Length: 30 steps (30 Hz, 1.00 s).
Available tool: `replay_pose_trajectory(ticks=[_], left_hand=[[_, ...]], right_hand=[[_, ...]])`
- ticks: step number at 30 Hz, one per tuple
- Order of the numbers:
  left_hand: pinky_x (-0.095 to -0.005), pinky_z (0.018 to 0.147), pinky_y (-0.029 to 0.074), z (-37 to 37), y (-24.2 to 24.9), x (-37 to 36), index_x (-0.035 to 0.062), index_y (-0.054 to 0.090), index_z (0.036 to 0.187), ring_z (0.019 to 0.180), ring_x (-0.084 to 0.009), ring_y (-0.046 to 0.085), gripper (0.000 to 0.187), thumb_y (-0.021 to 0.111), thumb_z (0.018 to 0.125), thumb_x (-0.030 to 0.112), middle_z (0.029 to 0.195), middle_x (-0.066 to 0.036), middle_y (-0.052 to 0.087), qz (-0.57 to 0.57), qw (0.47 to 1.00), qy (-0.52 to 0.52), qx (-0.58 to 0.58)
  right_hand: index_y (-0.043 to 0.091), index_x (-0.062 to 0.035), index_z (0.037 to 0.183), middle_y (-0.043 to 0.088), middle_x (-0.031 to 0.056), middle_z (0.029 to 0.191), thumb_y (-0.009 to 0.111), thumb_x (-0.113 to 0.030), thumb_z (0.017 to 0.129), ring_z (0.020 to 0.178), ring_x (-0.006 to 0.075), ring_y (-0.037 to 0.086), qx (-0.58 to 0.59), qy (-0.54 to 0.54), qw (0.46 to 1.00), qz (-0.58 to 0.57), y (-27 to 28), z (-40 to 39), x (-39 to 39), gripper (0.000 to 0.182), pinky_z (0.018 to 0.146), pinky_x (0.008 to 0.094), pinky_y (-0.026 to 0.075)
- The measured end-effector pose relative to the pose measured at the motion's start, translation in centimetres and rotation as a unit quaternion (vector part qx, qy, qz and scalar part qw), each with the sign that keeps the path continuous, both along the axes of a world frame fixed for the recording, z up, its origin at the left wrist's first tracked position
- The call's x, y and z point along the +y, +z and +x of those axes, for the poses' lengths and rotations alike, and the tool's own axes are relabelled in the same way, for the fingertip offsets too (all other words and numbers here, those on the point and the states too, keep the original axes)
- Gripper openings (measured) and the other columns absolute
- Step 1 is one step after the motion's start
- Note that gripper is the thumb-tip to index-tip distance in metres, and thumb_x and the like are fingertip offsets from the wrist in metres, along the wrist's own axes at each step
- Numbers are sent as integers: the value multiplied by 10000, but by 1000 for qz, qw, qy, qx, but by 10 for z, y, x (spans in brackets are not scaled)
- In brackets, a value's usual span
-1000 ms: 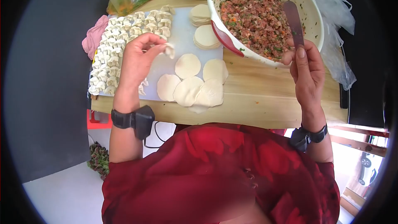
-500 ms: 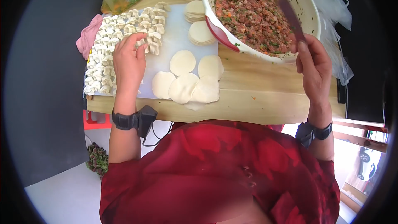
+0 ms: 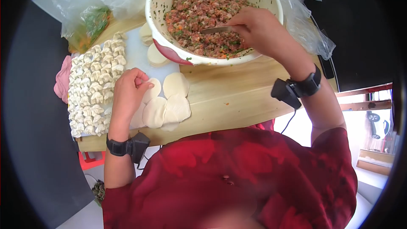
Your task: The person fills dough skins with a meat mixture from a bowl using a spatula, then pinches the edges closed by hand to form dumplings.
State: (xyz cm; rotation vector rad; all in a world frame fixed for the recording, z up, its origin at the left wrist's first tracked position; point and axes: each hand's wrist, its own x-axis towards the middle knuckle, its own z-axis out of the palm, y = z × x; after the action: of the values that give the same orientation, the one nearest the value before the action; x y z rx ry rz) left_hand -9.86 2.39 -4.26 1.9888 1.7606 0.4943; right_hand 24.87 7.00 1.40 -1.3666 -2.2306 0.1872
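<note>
My right hand (image 3: 260, 29) grips a flat utensil (image 3: 217, 29), its blade touching the minced filling (image 3: 199, 8) in the large white bowl (image 3: 277, 6). My left hand (image 3: 130, 93) is closed in a pinch at the edge of a round wrapper (image 3: 153, 90). More wrappers (image 3: 176, 85) lie overlapping to the right of that hand. Behind them, two stacks of wrappers (image 3: 157, 56) stand against the bowl on the white board (image 3: 135, 51). Rows of folded dumplings (image 3: 95, 78) cover the board's left part.
A plastic bag with greens (image 3: 94, 20) lies at the back left, and a pink cloth (image 3: 62, 79) beside the board. Clear plastic bags (image 3: 303, 21) sit right of the bowl. The wooden table's front edge (image 3: 237, 121) is close to my body.
My right hand has moved into the bowl and lowered the utensil to the filling. My left hand has gone from over the dumplings to a wrapper and closed. The view has shifted.
</note>
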Motion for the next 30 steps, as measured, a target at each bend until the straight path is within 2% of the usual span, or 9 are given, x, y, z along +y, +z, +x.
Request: replay_pose_trajectory(ticks=[3,5,6,8,9,11,14,21,30], left_hand=[[-322,703,502,-2,-6,0,14,618,887,718,-214,610,208,770,748,42,836,-97,644,58,998,-10,2],[-311,741,505,0,-10,-2,24,580,883,772,-188,627,179,742,808,36,895,-98,684,94,982,-10,-165],[-311,741,505,0,-6,-2,24,580,883,772,-188,627,179,742,808,36,895,-98,684,91,982,-10,-165],[-296,787,507,2,4,-4,32,541,960,843,-187,651,145,668,894,56,985,-135,700,-64,912,-14,-404],[-296,787,507,3,3,-4,32,541,960,843,-187,651,145,668,894,56,985,-135,700,-65,912,-14,-404],[-317,854,524,6,1,-4,25,503,1072,924,-244,679,170,602,944,79,1031,-186,689,-152,805,-12,-573],[-407,926,537,36,24,-16,32,504,1128,1016,-267,672,175,552,973,100,1096,-180,660,-242,734,33,-634],[-403,914,553,66,15,-30,-29,485,1254,1032,-311,672,332,554,999,171,1140,-214,649,-319,737,44,-594],[-438,995,518,98,-5,-23,-84,486,1284,1113,-305,637,377,468,1034,197,1238,-206,609,-402,647,16,-648]], right_hand=[[709,-24,939,643,128,807,667,-47,827,810,306,650,-78,72,994,-23,-9,-5,8,121,715,391,511],[707,-23,910,648,126,814,671,-40,812,804,321,635,-54,86,994,-36,-2,-6,1,106,724,397,504],[706,-23,905,650,127,813,669,-40,813,797,325,630,-24,109,993,-36,1,-4,-2,100,719,401,500],[705,-23,900,651,129,812,667,-39,814,789,328,626,6,132,990,-39,4,-1,-3,95,714,405,497],[711,-35,893,665,135,828,654,-57,815,804,338,636,0,121,991,-49,5,1,-2,98,724,419,505],[716,-48,886,678,141,844,641,-75,817,820,348,645,-4,106,993,-59,4,2,-1,106,734,433,514],[717,-50,884,681,146,861,631,-73,820,825,351,644,5,78,997,0,-1,-7,2,109,736,436,512],[707,-27,899,663,129,848,668,-63,824,808,326,634,-57,102,991,-63,-3,-7,5,92,717,414,499],[655,-1,763,620,194,743,601,-40,755,757,401,604,-37,86,993,-69,5,12,-9,66,687,471,484]])
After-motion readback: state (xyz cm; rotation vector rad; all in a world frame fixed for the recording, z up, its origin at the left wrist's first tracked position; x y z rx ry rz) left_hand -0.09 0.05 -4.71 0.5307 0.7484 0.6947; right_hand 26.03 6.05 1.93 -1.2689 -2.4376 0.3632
